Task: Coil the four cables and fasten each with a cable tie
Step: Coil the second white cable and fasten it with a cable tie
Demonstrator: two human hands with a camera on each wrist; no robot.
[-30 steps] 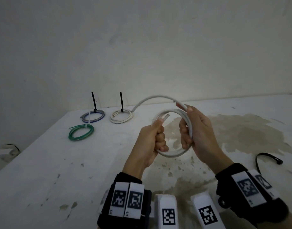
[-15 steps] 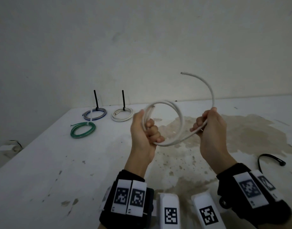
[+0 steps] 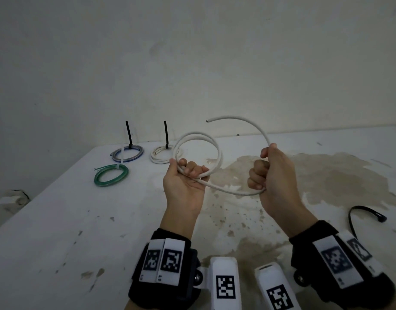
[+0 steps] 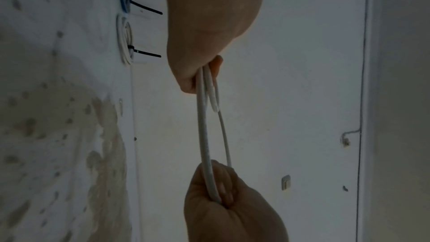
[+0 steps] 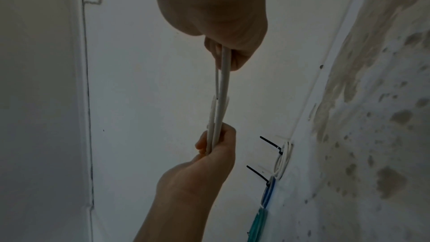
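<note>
Held above the stained white tabletop (image 3: 58, 220) at centre frame: a stiff white round cable (image 3: 217, 153), partly looped. Left hand (image 3: 183, 182) curled around the bottom of two loops; right hand (image 3: 270, 175) fisted around the loose length, free end arching to the upper centre. Lying at upper left, tied: green coil (image 3: 110, 175), blue-grey coil (image 3: 127, 152), white coil (image 3: 161, 154). At right edge, a loose black cable tie (image 3: 360, 217).

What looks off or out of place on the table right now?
A large brown stain spreads across the table under the hands, with specks around it. It looks like a dried spill or worn paint; which, I cannot tell. The three tied coils lie neatly at the far left, and a loose black cable tie waits at right.
</note>
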